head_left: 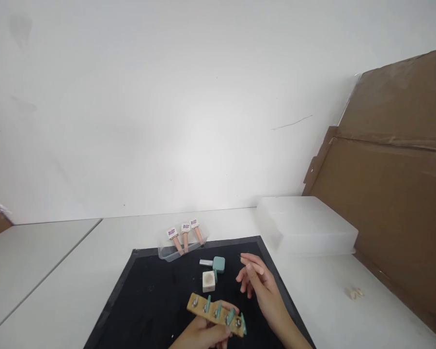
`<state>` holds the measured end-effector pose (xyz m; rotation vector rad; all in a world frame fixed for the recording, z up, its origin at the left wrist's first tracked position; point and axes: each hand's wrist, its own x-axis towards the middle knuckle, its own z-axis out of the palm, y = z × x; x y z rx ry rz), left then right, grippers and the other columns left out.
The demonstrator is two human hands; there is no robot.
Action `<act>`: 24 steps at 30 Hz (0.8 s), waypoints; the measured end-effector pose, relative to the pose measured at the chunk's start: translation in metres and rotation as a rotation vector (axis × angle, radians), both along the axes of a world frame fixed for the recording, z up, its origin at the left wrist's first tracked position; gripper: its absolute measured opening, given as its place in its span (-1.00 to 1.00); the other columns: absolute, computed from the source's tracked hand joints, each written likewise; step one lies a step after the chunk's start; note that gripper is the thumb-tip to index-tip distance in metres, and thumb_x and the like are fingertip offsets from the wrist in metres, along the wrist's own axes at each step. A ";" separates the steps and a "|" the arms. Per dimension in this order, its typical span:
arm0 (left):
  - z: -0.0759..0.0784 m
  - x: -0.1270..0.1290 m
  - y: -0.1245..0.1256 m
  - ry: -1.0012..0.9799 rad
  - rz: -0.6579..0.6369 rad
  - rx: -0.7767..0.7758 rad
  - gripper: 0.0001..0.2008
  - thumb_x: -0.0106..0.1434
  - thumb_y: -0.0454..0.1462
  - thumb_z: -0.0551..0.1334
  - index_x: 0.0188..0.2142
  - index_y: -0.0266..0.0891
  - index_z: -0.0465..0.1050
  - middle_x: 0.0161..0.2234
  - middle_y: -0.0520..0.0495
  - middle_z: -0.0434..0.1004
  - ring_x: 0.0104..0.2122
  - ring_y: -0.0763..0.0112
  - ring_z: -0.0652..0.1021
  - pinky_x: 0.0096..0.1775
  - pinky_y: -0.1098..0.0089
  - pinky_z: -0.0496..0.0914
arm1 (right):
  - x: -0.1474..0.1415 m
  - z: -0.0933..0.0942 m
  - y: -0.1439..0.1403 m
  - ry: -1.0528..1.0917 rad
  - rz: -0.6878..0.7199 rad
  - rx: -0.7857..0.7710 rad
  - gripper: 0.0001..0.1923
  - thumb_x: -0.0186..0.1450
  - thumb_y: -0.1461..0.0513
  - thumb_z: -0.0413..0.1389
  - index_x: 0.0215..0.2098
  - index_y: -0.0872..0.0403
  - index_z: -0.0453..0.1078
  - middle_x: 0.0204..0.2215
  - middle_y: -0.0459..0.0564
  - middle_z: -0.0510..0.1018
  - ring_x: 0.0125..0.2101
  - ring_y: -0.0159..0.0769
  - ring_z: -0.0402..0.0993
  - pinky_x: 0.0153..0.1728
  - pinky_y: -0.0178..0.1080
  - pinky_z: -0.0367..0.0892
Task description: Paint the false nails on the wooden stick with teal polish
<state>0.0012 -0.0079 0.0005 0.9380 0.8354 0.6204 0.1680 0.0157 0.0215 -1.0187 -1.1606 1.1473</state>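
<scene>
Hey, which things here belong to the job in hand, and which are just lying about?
Likely part of the job:
- wooden strip with teal tips, in the left hand
- white cube
- teal bottle

Probably just lying about:
- three pink-and-white bottles in a clear tray
- translucent box
- small pale pieces on the right
- brown cardboard

The left hand [202, 334] holds a studded tan strip [212, 314].

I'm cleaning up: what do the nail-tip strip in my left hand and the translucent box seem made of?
Nail-tip strip: probably matte wood, from its tan colour; its studs look like polished metal, glinting. Translucent box: likely frosted plastic, from its milky walls.
</scene>
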 end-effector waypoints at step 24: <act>0.001 -0.005 -0.007 0.011 -0.100 0.023 -0.66 -0.12 -0.32 0.27 -0.26 -0.26 0.43 -0.50 0.06 0.41 -0.56 0.56 0.33 -0.44 0.47 0.17 | -0.034 -0.022 0.028 -0.111 0.323 0.073 -0.63 0.04 0.38 0.14 -0.19 -0.01 0.28 -0.15 -0.04 0.41 -0.20 -0.21 0.42 -0.19 -0.18 0.32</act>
